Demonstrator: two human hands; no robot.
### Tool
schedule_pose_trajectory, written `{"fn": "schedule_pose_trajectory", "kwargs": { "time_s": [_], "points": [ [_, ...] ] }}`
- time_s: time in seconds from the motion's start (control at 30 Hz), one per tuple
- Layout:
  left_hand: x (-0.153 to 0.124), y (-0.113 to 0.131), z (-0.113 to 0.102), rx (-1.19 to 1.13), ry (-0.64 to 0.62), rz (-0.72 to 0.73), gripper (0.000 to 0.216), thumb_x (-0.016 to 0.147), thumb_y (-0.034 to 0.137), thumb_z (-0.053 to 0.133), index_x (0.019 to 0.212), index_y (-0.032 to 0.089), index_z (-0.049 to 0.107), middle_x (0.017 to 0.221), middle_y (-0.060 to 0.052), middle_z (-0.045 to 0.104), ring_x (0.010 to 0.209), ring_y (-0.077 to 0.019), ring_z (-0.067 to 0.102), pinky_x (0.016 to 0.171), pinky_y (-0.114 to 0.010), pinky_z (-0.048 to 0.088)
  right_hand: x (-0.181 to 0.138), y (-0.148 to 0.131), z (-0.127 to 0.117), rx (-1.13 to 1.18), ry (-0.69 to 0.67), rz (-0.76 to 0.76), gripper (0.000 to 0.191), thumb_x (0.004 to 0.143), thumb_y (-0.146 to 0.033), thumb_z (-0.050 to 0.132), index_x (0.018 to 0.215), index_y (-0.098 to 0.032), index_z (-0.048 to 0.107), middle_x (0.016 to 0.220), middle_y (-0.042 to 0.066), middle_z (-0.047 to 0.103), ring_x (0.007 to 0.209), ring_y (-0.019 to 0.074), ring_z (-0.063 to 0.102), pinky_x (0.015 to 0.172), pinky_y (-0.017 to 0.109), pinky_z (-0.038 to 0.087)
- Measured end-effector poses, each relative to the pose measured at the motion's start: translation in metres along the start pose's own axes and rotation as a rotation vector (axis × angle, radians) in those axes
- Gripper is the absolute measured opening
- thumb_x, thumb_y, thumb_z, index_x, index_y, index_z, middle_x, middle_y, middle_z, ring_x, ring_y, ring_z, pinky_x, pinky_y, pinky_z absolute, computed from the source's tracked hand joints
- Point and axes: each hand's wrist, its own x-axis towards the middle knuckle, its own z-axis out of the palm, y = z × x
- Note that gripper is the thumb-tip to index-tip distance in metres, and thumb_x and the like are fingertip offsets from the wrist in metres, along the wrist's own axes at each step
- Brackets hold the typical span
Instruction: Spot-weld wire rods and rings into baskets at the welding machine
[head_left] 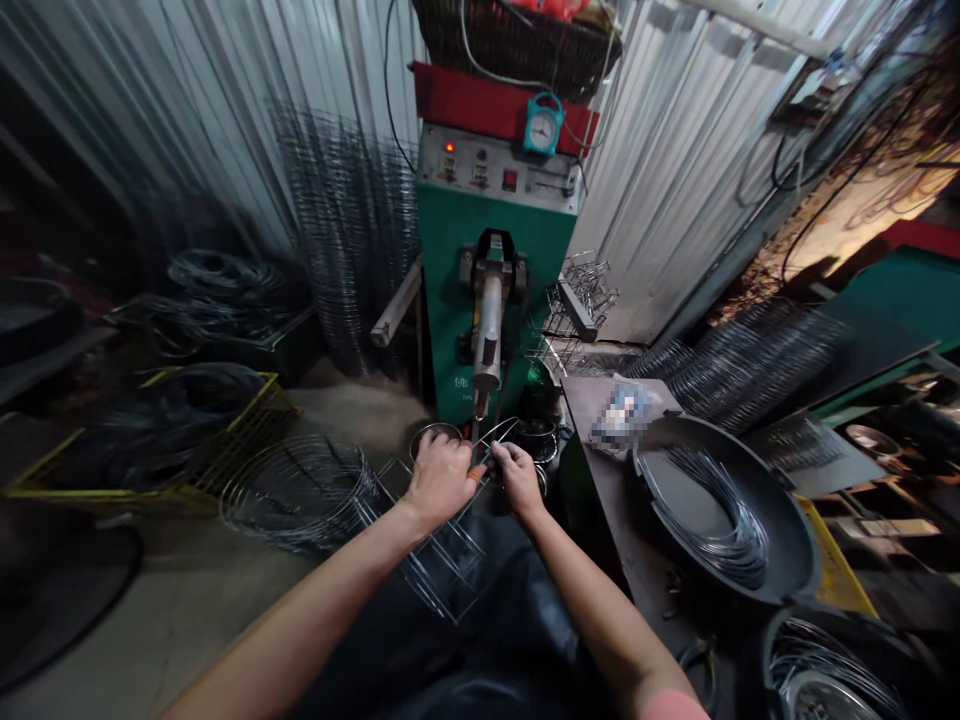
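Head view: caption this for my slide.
Left hand and right hand work bent wire above a wire rack at a green spot welder.

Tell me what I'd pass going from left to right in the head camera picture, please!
yellow wire crate → round wire basket frame → left hand → right hand → big black pan

1. I count one welder (487, 300).
2. I see two hands (439, 480) (519, 480) before the welder.
3. One wire rack (442, 560) before the welder.
4. One clock (544, 125) atop the welder.
5. Two black tubs (787, 520) right of the welder.
6. One yellow crate (247, 410) left of the welder.
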Motion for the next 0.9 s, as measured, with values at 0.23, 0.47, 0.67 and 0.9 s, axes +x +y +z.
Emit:
{"fn": "schedule_pose_trajectory", "kwargs": {
  "time_s": [0.23,0.47,0.67,0.9],
  "points": [
    [0.010,-0.004,0.004,0.002,-0.052,-0.015,0.025,0.079,0.033,0.054,0.084,0.011,0.064,0.083,-0.016,0.066,0.086,-0.0292,0.055,0.084,-0.042,0.037,0.007,0.004,0.001,-0.029,0.042,0.015,0.035,0.069,-0.048,0.061,0.058,-0.017,0.050,0.050,-0.005,0.047,0.044,0.0066,0.038,0.045,0.021,0.028],
    [0.022,-0.013,0.009,-0.010,-0.111,-0.009,0.027,0.079,0.033,0.053,0.088,0.010,0.063,0.087,-0.014,0.066,0.090,-0.0290,0.054,0.082,-0.041,0.038,0.020,0.009,0.005,0.027,0.057,0.044,0.033,0.068,-0.046,0.062,0.059,-0.017,0.049,0.050,-0.005,0.048,0.044,0.0064,0.039,0.044,0.020,0.029],
    [0.035,-0.017,0.009,0.002,-0.142,-0.032,0.028,0.080,0.034,0.052,0.089,0.012,0.064,0.088,-0.015,0.066,0.092,-0.0293,0.055,0.080,-0.040,0.039,0.034,0.010,0.007,0.028,0.089,0.033,0.032,0.065,-0.046,0.062,0.058,-0.017,0.050,0.050,-0.005,0.048,0.043,0.0060,0.039,0.043,0.020,0.028],
    [0.051,-0.021,0.009,-0.023,-0.211,-0.091,0.028,0.079,0.034,0.051,0.090,0.012,0.065,0.090,-0.015,0.066,0.093,-0.0285,0.057,0.076,-0.037,0.042,0.051,0.015,0.010,0.072,0.117,0.056,0.032,0.063,-0.046,0.064,0.059,-0.017,0.051,0.048,-0.005,0.049,0.041,0.0059,0.039,0.040,0.019,0.028]
  ]
}}
